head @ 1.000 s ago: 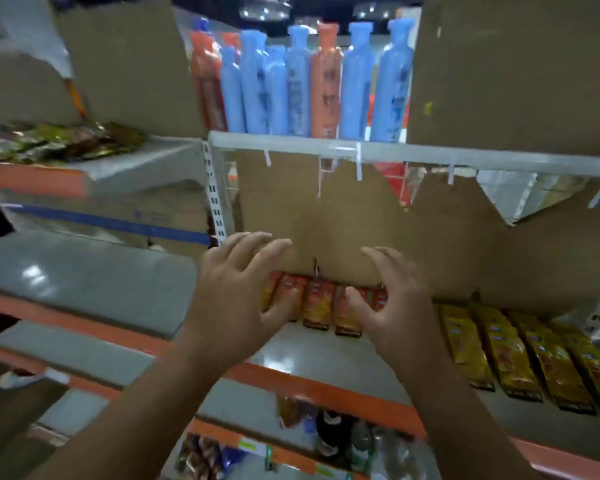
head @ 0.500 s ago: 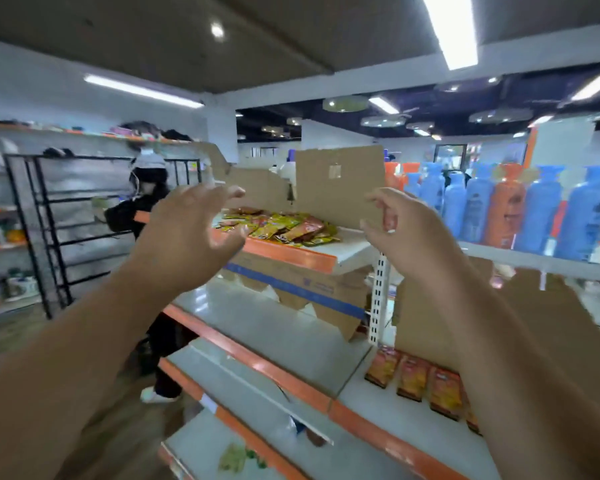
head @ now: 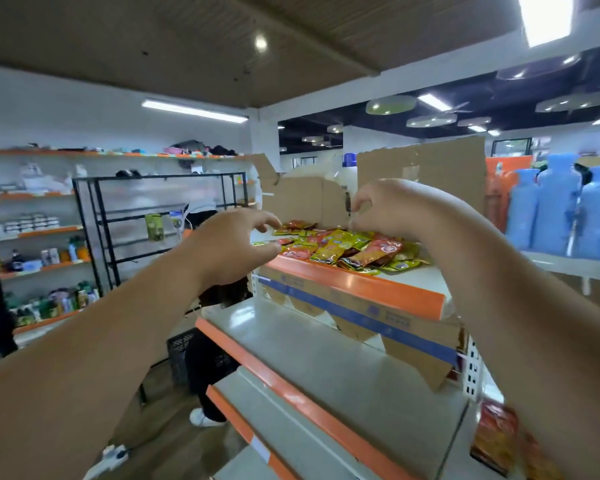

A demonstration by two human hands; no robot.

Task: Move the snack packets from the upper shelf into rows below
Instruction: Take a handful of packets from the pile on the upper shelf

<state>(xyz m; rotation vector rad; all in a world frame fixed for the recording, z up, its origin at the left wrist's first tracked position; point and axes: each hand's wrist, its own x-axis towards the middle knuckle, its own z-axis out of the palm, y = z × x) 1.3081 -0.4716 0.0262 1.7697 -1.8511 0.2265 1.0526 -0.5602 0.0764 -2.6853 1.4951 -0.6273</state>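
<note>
Fingers (head: 267,220) of your left hand (head: 229,247) are half-curled and apart, holding nothing, at nine o'clock of the loose pile of snack packets (head: 347,249). Your right hand (head: 388,209) hovers at twelve o'clock over the pile, fingers likewise bent and empty, probably shaped to gather several at once. The packets lie jumbled on the upper shelf (head: 361,285), with cardboard (head: 305,199) behind. A few packets (head: 496,434) lie at five o'clock on the lower shelf (head: 343,362).
</note>
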